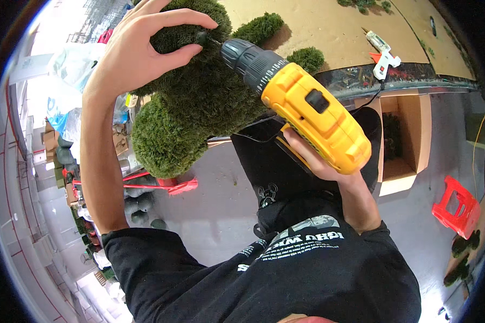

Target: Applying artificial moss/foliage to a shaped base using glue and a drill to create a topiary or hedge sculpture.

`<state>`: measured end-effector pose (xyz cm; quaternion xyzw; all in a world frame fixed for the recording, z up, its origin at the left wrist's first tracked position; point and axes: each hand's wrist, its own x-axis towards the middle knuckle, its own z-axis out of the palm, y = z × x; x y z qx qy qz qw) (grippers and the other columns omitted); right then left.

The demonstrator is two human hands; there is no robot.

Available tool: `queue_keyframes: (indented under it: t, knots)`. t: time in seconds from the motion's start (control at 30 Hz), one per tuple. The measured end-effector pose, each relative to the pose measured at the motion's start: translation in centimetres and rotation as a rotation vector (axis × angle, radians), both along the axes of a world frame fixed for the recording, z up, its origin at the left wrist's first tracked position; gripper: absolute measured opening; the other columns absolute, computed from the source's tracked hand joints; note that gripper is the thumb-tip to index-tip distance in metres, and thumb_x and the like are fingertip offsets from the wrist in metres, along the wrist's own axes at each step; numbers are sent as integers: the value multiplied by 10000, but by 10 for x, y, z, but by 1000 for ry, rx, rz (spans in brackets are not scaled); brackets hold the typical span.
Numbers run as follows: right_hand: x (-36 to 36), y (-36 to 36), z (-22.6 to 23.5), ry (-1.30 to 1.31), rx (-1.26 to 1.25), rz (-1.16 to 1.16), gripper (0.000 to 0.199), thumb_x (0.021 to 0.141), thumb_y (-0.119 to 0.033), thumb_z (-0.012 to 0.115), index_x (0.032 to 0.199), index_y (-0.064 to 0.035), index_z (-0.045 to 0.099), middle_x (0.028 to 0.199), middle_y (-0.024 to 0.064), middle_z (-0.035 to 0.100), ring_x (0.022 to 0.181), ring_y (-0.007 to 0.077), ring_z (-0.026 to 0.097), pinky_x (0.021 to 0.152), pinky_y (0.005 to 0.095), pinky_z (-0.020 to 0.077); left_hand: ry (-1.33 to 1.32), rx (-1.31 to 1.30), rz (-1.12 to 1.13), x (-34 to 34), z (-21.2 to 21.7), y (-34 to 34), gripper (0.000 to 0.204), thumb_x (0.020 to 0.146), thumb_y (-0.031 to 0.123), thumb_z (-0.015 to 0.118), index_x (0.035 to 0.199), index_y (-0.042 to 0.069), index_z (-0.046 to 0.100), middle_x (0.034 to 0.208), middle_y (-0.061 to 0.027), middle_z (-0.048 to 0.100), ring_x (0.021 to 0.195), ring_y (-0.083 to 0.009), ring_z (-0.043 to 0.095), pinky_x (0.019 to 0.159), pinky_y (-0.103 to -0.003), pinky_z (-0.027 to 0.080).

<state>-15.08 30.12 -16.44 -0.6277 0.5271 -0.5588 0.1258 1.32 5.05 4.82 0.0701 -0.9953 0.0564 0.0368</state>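
My right hand (312, 159) grips a yellow and black cordless drill (302, 102), its grey chuck pointing up and left into a shaggy green artificial-grass shape (199, 97). My left hand (145, 43) rests on top of that green shape, thumb and fingers pinching at the drill's tip where it meets the grass. The green shape has a rounded lobe hanging at lower left (164, 137). It sits at the edge of a brown workbench (328, 27).
A white hot-glue gun (381, 54) with an orange trigger lies on the workbench, with small green tufts (306, 58) nearby. An open cardboard box (404, 140) stands under the bench. A red plastic stool (457, 207) sits at right on the grey floor. Bags and clutter at left.
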Motion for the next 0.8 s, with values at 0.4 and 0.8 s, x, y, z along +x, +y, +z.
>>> queue_keyframes:
  t: [0.4, 0.8]
  knots:
    - [2, -2, 11, -36, 78, 15, 214, 896, -71, 790, 1107, -61, 757, 1019, 63, 780, 936, 190, 751, 832, 325, 585, -11, 93, 58, -8, 6, 12, 352, 740, 122, 819, 1089, 154, 793, 1429, -181, 575, 1317, -375, 547, 1102, -492, 446]
    - [1, 1, 2, -41, 77, 14, 352, 836, -179, 821, 1178, -136, 751, 1198, 31, 737, 1162, 287, 609, 1032, 419, 412, 11, 81, 44, -9, 4, 14, 347, 734, 101, 807, 1078, 141, 789, 1409, -176, 588, 1313, -376, 549, 1103, -490, 447]
